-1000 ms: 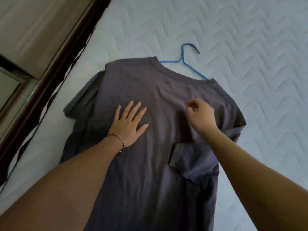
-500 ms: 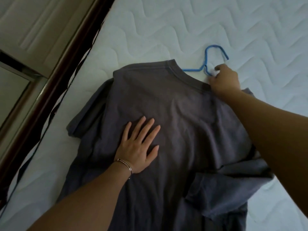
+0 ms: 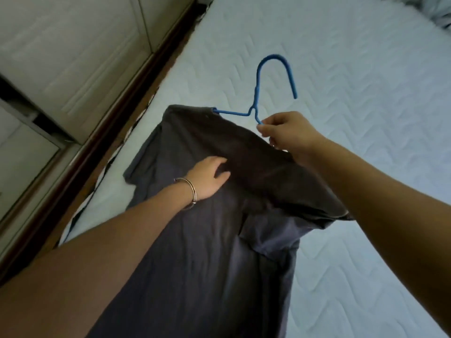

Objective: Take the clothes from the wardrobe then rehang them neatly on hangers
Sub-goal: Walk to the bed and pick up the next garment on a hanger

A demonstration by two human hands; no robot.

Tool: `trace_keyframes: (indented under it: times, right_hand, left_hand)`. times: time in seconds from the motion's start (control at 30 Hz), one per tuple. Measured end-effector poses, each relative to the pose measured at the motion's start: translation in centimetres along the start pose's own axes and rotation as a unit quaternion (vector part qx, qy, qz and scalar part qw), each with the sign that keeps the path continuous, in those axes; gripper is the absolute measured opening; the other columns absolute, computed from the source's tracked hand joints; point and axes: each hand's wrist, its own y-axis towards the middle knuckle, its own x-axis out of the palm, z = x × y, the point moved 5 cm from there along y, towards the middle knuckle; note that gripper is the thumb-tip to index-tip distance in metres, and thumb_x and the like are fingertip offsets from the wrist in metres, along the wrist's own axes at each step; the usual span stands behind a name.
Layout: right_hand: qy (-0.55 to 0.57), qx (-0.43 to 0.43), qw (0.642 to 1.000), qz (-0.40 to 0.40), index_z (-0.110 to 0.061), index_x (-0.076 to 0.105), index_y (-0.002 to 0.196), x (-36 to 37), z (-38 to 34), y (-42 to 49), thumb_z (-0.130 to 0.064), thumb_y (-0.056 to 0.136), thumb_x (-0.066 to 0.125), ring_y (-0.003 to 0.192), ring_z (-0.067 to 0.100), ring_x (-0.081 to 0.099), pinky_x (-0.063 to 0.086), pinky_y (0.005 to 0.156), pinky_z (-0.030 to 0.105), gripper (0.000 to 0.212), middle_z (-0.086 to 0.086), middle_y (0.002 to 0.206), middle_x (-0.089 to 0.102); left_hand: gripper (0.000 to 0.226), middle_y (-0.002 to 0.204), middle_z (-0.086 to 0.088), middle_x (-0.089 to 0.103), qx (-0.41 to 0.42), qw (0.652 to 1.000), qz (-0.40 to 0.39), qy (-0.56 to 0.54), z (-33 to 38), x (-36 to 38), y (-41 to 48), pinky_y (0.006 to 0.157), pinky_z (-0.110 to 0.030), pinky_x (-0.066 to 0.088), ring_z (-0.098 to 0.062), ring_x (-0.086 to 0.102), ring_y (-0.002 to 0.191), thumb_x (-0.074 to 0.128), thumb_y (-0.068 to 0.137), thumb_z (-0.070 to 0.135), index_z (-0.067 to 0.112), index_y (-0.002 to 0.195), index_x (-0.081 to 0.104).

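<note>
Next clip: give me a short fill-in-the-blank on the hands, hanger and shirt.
1. The right hand grips a hanger coloured ___.
2. The bracelet sits on the ___ wrist.
3. The shirt, touched by the left hand, is dark ___.

Missing words: blue; left; grey.

I see bare mattress (image 3: 353, 76) right of the shirt (image 3: 207, 252) and beyond the hanger (image 3: 231, 112), with room to reach through. On the left, the wooden bed frame (image 3: 109, 123) and wardrobe doors (image 3: 73, 45) block the way (only a thin mattress strip beside the shirt). Rumpled bedding (image 3: 439, 11) fills the far right corner.
</note>
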Motion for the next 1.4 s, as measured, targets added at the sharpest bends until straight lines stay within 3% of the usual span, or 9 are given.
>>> trace_keyframes:
  times: [0.17,0.37,0.5,0.6,0.77,0.97,1.1,1.27,1.4]
  right_hand:
    - [0.132,0.042,0.99,-0.034,0.013,0.06,0.108,-1.6,-6.7,-10.5,-0.004,0.091,0.05,0.055,0.011,0.04,0.034,0.052,0.02,0.025,0.007,0.066,0.046]
    - [0.338,0.077,0.936,-0.055,0.001,0.056,0.084,-4.7,-14.6,-22.6,-0.002,0.097,0.037,0.059,0.01,0.043,0.041,0.058,0.022,0.023,0.006,0.068,0.045]
    - [0.404,0.039,0.912,-0.054,-0.002,0.051,0.076,-6.9,-19.8,-29.1,-0.003,0.097,0.038,0.057,0.011,0.044,0.042,0.058,0.024,0.024,0.006,0.065,0.043]
    - [0.394,-0.028,0.917,-0.051,-0.005,0.051,0.077,-9.0,-23.0,-32.7,-0.003,0.096,0.04,0.048,0.011,0.047,0.039,0.059,0.021,0.022,0.006,0.064,0.046]
    - [0.278,-0.191,0.941,-0.013,-0.014,0.058,0.078,-13.4,-27.7,-39.4,-0.005,0.09,0.054,0.065,0.008,0.056,0.039,0.057,0.017,0.016,-0.001,0.068,0.06]
    - [0.049,-0.401,0.866,0.294,-0.012,0.067,0.099,-20.1,-31.8,-46.0,-0.023,0.082,0.067,0.074,0.013,0.052,0.041,0.069,0.021,0.021,0.0,0.079,0.058]
    - [-0.044,-0.474,0.86,0.183,-0.017,0.06,0.119,-20.2,-35.2,-49.7,-0.025,0.089,0.058,0.078,0.011,0.058,0.049,0.087,0.032,0.03,0.0,0.083,0.062]
    - [-0.097,-0.506,0.83,0.213,-0.015,0.065,0.113,-20.3,-38.7,-53.9,-0.024,0.094,0.05,0.062,0.006,0.047,0.037,0.058,0.012,0.026,0.007,0.079,0.061]
    - [-0.092,-0.495,0.845,0.18,-0.017,0.065,0.111,-19.6,-39.0,-55.1,-0.025,0.095,0.048,0.067,0.009,0.047,0.038,0.062,0.02,0.025,-0.001,0.074,0.057]
  left_hand:
    - [0.045,0.125,0.0,0.054,0.071,0.968,0.061,-0.234,12.5,-8.0,-11.1,0.096,-0.024,0.041,-0.012,0.051,0.116,0.061,0.083,0.028,0.018,0.125,0.046]
    - [0.092,0.115,0.001,0.056,0.077,0.978,-0.004,-0.194,21.1,-13.0,-22.8,0.078,-0.015,0.046,-0.009,0.059,0.097,0.07,0.077,0.024,0.03,0.139,0.002]
    - [0.086,0.109,-0.003,0.064,0.1,0.984,0.045,-0.139,25.6,-17.7,-29.2,0.075,-0.019,0.043,-0.011,0.058,0.091,0.059,0.084,0.013,0.025,0.144,0.0]
    - [0.062,0.112,-0.005,0.065,0.12,0.985,0.09,-0.087,27.6,-21.5,-33.5,0.088,-0.03,0.047,-0.02,0.063,0.098,0.052,0.087,0.009,0.017,0.14,0.022]
    - [0.033,0.088,0.0,0.059,0.171,0.961,0.197,-0.096,28.7,-28.1,-40.0,0.068,-0.02,0.051,-0.007,0.061,0.057,0.035,0.093,-0.003,0.006,0.122,0.048]
    - [0.026,0.077,0.007,0.059,0.266,0.918,0.282,-0.086,30.5,-34.6,-46.6,0.055,-0.003,0.044,0.004,0.055,0.046,0.041,0.092,-0.003,0.019,0.094,0.056]
    - [0.025,0.08,0.003,0.06,0.303,0.911,0.273,-0.059,32.1,-37.1,-49.9,0.065,-0.002,0.047,0.008,0.06,0.057,0.04,0.092,-0.003,0.013,0.102,0.056]
    - [0.022,0.093,0.011,0.065,0.283,0.907,0.309,0.03,33.3,-40.3,-53.5,0.088,-0.017,0.045,-0.004,0.061,0.09,0.047,0.092,0.015,0.034,0.093,0.058]
    - [0.024,0.102,-0.006,0.066,0.182,0.924,0.331,0.066,30.4,-42.0,-55.3,0.092,-0.036,0.045,-0.023,0.06,0.099,0.043,0.092,0.036,0.027,0.09,0.064]
